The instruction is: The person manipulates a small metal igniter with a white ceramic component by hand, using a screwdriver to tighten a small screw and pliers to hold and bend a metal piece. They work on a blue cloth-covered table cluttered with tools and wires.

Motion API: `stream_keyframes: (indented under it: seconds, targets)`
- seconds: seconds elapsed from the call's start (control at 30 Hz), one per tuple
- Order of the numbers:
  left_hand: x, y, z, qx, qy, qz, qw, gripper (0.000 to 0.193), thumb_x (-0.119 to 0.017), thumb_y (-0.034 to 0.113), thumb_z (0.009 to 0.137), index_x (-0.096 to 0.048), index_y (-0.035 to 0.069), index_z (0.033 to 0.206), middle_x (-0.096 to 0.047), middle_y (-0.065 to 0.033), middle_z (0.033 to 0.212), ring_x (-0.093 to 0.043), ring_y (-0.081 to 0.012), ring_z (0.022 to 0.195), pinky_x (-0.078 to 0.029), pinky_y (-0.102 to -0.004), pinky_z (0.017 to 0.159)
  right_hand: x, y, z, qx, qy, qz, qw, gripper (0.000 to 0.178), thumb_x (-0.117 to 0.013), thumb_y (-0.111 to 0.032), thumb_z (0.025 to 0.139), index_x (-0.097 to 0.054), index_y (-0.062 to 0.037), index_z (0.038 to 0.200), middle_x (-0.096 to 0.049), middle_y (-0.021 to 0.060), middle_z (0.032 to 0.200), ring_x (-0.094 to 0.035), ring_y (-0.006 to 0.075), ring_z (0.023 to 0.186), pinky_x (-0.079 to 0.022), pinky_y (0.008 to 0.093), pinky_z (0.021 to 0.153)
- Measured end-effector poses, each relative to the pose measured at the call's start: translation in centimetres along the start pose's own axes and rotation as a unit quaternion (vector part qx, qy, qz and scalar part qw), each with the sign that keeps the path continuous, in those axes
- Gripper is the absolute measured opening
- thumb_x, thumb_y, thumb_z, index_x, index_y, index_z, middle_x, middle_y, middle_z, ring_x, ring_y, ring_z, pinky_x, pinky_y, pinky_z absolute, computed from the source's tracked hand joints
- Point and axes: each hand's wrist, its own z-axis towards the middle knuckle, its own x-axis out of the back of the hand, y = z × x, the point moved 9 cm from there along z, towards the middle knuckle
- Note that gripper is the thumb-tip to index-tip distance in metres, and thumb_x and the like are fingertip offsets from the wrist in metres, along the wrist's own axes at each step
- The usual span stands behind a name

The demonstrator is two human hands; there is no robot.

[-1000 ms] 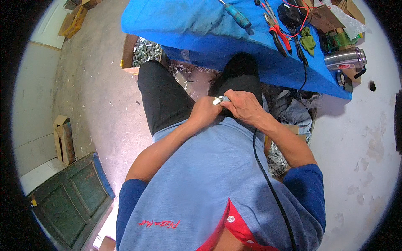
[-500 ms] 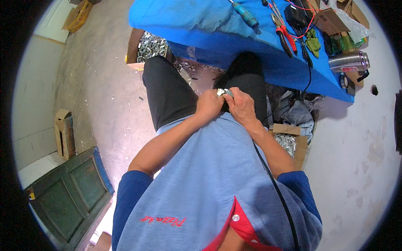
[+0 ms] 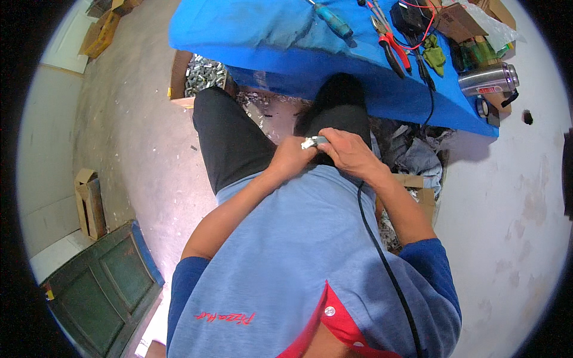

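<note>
Left to right: one upright carton, one box of uncounted metal bits, one screwdriver, one pair of pliers, one green rag and one flask. The last four lie on a blue-covered table, a green panel stands at lower left, a pale floor spreads between and a stained white wall rises at right. Elbows bent, the left hand curls closed around one end of a small silvery piece above the lap, while the right hand pinches its other end.
</note>
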Motion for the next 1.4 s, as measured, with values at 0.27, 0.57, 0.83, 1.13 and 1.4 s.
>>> stream_keyframes:
  seconds: [0.27, 0.57, 0.83, 1.13, 1.4]
  targets:
    - [1.1, -2.4, 0.5, 0.078, 0.032, -0.049, 0.995, 0.028, -0.057, 0.018, 0.081, -0.066, -0.007, 0.089, -0.066, -0.0106, 0.077, -0.059, -0.0165, 0.07, -0.047, -0.0362, 0.062, -2.4, 0.2, 1.3, -0.047, 0.078, -0.033, 0.995, 0.02, -0.054, -0.022, 0.095, -0.054, -0.0037, 0.103, -0.062, 0.022, 0.083, -0.061, 0.043, 0.08, -0.047, 0.0491, 0.068]
    - [1.0, -7.1, 2.1, 0.119, 0.111, -0.049, 0.985, 0.031, -0.056, 0.019, 0.083, -0.067, -0.009, 0.09, -0.069, -0.0171, 0.079, -0.065, -0.0212, 0.071, -0.049, -0.0391, 0.06, -5.8, 3.5, 2.7, -0.192, 0.04, 0.025, 0.98, 0.032, -0.051, -0.031, 0.093, -0.059, -0.0011, 0.099, -0.065, 0.0276, 0.095, -0.062, 0.0457, 0.091, -0.047, 0.0518, 0.081]
    - [2.9, -5.1, 1.0, 0.079, 0.189, 0.003, 0.979, 0.033, -0.061, 0.026, 0.083, -0.067, -0.007, 0.081, -0.064, -0.0314, 0.081, -0.065, -0.0466, 0.08, -0.05, -0.0513, 0.069, -6.7, 3.3, 3.5, -0.23, 0.042, 0.034, 0.972, 0.037, -0.05, -0.035, 0.093, -0.06, 0.0, 0.098, -0.065, 0.0298, 0.095, -0.061, 0.0474, 0.093, -0.046, 0.0531, 0.082]
    - [3.9, -4.7, 0.6, 0.079, 0.255, 0.022, 0.964, 0.032, -0.06, 0.024, 0.083, -0.067, -0.007, 0.079, -0.063, -0.0319, 0.079, -0.064, -0.0473, 0.078, -0.05, -0.0524, 0.069, -7.9, 3.7, 4.3, -0.239, 0.076, -0.018, 0.968, 0.032, -0.051, -0.03, 0.096, -0.06, 0.0007, 0.096, -0.066, 0.0242, 0.087, -0.063, 0.0417, 0.083, -0.049, 0.0479, 0.073]
    - [2.3, -3.1, -0.2, 0.095, 0.078, -0.346, 0.93, 0.019, -0.059, 0.015, 0.085, -0.068, 0.0, 0.093, -0.061, -0.0026, 0.074, -0.052, -0.0116, 0.06, -0.039, -0.0291, 0.051, -8.8, 5.4, 6.4, -0.231, -0.107, 0.358, 0.898, 0.029, -0.05, -0.028, 0.101, -0.057, -0.0062, 0.083, -0.053, -0.0008, 0.07, -0.047, 0.0071, 0.059, -0.044, 0.0244, 0.057]
